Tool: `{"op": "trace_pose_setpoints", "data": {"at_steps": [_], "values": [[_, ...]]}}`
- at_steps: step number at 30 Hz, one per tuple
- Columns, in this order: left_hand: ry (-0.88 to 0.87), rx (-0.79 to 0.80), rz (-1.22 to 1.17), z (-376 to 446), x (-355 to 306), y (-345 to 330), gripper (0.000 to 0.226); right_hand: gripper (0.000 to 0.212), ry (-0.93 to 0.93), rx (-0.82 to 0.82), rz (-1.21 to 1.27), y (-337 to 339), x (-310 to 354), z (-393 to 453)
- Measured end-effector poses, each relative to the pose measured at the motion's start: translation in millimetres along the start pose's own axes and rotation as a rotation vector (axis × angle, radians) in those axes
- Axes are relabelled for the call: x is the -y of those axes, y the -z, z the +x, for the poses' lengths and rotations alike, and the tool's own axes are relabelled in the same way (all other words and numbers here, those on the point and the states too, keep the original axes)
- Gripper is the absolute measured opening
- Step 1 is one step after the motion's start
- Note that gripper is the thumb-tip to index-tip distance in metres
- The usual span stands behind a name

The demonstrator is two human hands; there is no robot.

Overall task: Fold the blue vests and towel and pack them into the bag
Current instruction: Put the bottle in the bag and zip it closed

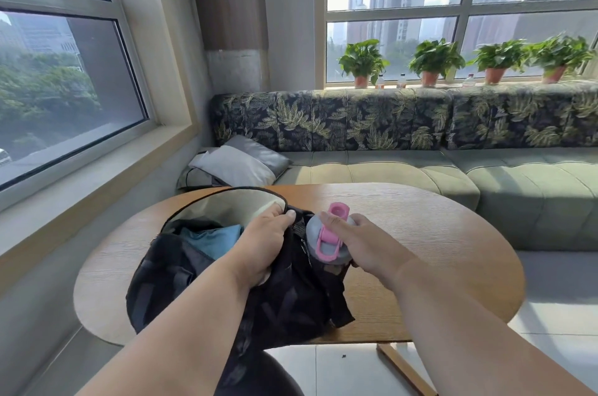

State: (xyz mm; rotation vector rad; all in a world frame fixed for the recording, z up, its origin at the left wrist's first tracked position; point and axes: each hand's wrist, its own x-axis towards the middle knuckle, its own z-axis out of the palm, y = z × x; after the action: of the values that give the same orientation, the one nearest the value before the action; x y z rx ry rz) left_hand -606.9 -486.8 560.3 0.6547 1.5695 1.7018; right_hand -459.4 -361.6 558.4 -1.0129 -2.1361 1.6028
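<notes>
A black bag (181, 279) lies open on the oval wooden table (437, 253), its pale lining showing at the back. Folded blue fabric (213, 242) sits inside the opening. My left hand (262, 243) grips the bag's right rim at the zipper edge. My right hand (359, 240) holds a bottle with a grey lid and pink spout and strap (323, 242), which stands against the bag's right side, its lower body hidden by dark mesh.
A green sofa (485, 179) with a leaf-print back runs behind the table, with grey pillows (236, 166) at its left end. Potted plants (433, 60) line the windowsill. A dark round seat (275, 376) is below the table's front edge.
</notes>
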Motion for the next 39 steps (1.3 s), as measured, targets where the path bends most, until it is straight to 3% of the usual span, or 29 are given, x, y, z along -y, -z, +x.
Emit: {"op": "trace_pose_setpoints", "data": {"at_steps": [2,6,10,13,15,18,21,25,28,33,39], "values": [[0.031,0.001,0.032,0.9,2.8,0.8,0.017,0.083,-0.027,-0.017,-0.096,-0.9,-0.7,7.7],[0.117,-0.015,0.127,1.1,14.3,-0.3,0.023,0.078,-0.08,-0.023,-0.165,-12.0,-10.3,16.1],[0.063,-0.036,0.328,-3.6,8.4,6.9,0.037,0.075,-0.047,-0.102,-0.179,-22.5,-21.3,15.9],[0.035,0.028,0.467,-10.3,5.6,22.4,0.036,0.068,0.093,-0.153,-0.097,-25.2,-24.2,7.3],[0.047,0.045,0.611,-17.1,8.8,34.5,0.05,0.055,0.25,-0.177,-0.25,-26.5,-23.5,0.9],[-0.008,0.015,0.827,-26.2,13.2,45.4,0.038,0.044,0.423,-0.211,-0.447,-34.5,-21.5,-4.8],[-0.046,0.028,0.872,-37.5,9.5,48.9,0.042,0.034,0.565,-0.189,-0.668,-46.8,-18.8,-6.7],[-0.046,0.073,0.906,-47.3,2.2,54.0,0.037,0.046,0.58,-0.154,-0.838,-54.5,-14.8,-7.9],[-0.024,0.09,0.927,-54.8,-2.7,60.7,0.042,0.031,0.567,-0.173,-0.89,-58.1,-13.4,-5.6],[-0.115,-0.041,0.966,-73.2,-20.7,89.2,0.035,0.005,0.566,-0.26,-0.852,-48.8,-15.2,3.3],[-0.168,-0.461,0.852,-62.9,-10.4,143.1,0.017,0.009,0.448,-0.365,-0.809,-25.6,-13.9,27.4]]}}
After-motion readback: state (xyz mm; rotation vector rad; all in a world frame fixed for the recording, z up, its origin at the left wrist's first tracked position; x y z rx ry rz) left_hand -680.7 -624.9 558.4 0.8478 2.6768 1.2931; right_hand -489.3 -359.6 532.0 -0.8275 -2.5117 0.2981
